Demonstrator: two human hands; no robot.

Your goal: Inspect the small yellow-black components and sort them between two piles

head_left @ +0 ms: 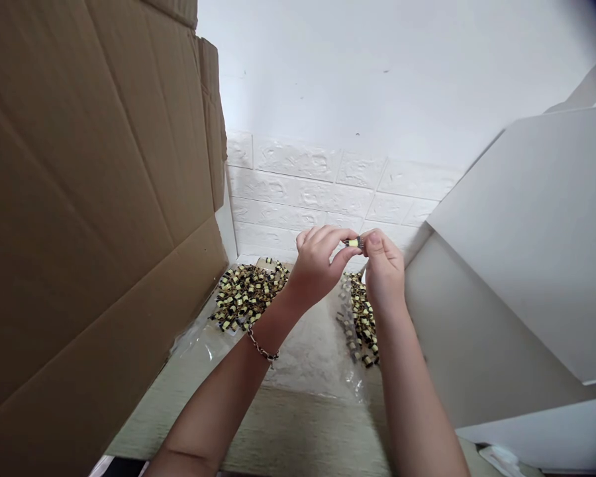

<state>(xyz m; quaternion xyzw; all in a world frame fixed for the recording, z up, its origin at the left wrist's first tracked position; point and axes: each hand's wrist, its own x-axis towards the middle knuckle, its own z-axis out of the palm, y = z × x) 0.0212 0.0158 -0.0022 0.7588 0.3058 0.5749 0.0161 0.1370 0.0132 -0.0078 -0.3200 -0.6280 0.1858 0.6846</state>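
Note:
A small transformer, yellow in the middle with black ends and thin metal pins, is held up above the table between both hands. My left hand pinches its left part between thumb and fingertips. At its right end, my right hand is closed, with the thumb against the pin side; whatever else those curled fingers hold is hidden. Below on the left lies a heap of similar yellow and black transformers. Another pile of transformers lies on the right, partly behind my right forearm.
Clear plastic bags lie on the pale wooden table under the parts. A tall cardboard sheet stands along the left side. White panels border the right, and a white brick-patterned wall rises behind.

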